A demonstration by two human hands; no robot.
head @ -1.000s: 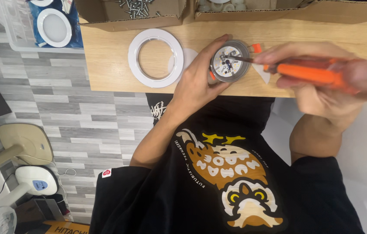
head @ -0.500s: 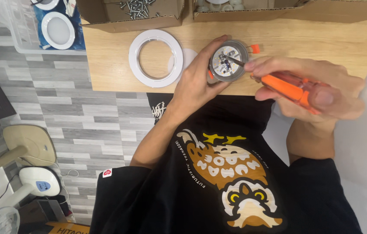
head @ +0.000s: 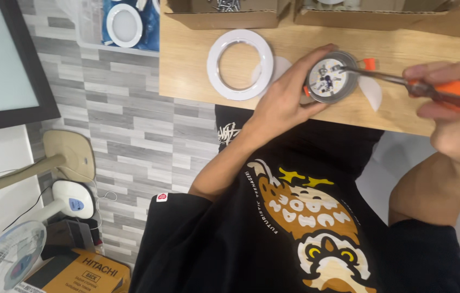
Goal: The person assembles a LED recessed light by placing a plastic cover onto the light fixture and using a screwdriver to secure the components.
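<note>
My left hand (head: 287, 100) grips a small round metal lamp body (head: 330, 77) at the near edge of the wooden table (head: 197, 81); its open face shows a board with small parts, and orange clips stick out at its sides. My right hand (head: 452, 108) holds an orange-handled screwdriver (head: 458, 93) whose metal tip rests on the lamp's face. A white plastic ring (head: 240, 64) lies flat on the table just left of my left hand.
Two cardboard boxes (head: 224, 13) stand along the table's far side, one holding screws. A clear bin (head: 127, 24) with white round lamps sits at the far left. On the floor to the left are a fan (head: 2, 260), a cardboard box and a dark-framed panel (head: 2, 59).
My right hand has drawn out to the right with the screwdriver, now lying flatter, its tip still on the lamp. The view has shifted closer; my left hand keeps its grip.
</note>
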